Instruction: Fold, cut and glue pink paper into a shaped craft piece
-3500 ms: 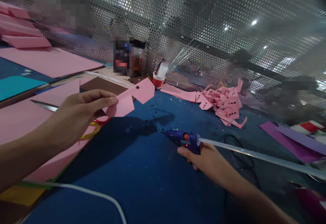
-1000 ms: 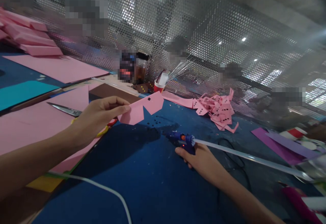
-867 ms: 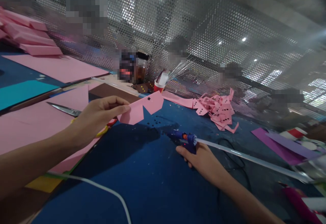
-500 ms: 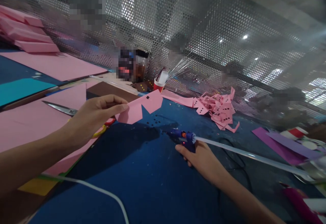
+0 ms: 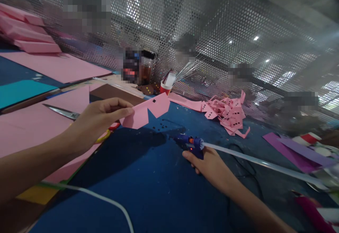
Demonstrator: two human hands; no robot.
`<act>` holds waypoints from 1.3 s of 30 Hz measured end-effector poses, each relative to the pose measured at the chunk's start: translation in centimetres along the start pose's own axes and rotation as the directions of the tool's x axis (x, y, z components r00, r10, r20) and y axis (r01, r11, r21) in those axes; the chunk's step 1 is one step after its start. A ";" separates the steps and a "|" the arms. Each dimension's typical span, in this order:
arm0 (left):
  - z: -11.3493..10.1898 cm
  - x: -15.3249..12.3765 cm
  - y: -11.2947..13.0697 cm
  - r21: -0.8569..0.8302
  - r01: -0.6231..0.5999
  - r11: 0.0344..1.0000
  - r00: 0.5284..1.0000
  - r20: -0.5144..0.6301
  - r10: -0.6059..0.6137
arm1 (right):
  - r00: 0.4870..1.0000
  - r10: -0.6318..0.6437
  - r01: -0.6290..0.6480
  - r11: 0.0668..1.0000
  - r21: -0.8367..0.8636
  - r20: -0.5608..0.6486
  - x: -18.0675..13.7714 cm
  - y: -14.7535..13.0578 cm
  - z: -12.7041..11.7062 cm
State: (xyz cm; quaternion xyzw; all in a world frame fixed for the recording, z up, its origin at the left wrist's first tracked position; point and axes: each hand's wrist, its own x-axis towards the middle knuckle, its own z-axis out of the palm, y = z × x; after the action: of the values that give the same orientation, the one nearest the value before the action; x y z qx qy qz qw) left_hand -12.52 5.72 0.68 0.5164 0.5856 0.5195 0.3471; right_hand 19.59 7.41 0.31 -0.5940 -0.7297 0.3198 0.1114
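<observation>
Between thumb and fingers, my left hand pinches a pink paper cutout above the blue table. The cutout has a notch in its lower edge and one small black square near the top. My right hand is wrapped round the grip of a blue glue gun, whose red light is lit. A long clear glue stick sticks out of its back. The nozzle points left, apart from the paper. Small black squares lie on the table below the cutout. Scissors rest partly hidden behind my left hand.
A heap of pink cutouts with black squares lies at the right rear. Pink sheets cover the left side. A paper cup stands by the perforated metal screen. A white cable crosses the front; purple sheets lie right.
Almost nothing differs; both hands keep their hold on the paper cutout and the glue gun. The view has shifted very slightly.
</observation>
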 end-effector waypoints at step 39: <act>1.7 -1.1 0.4 0.018 -0.076 0.997 0.955 0.288 0.067 | 0.979 -0.068 0.106 0.975 0.195 -0.193 -4.1 -0.3 0.1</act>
State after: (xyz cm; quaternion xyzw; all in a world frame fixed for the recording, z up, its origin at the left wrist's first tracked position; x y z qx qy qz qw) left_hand -10.60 5.04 0.55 0.6122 0.5175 0.4427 0.4018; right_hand 20.39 3.53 1.32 -0.5739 -0.7049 0.3311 0.2532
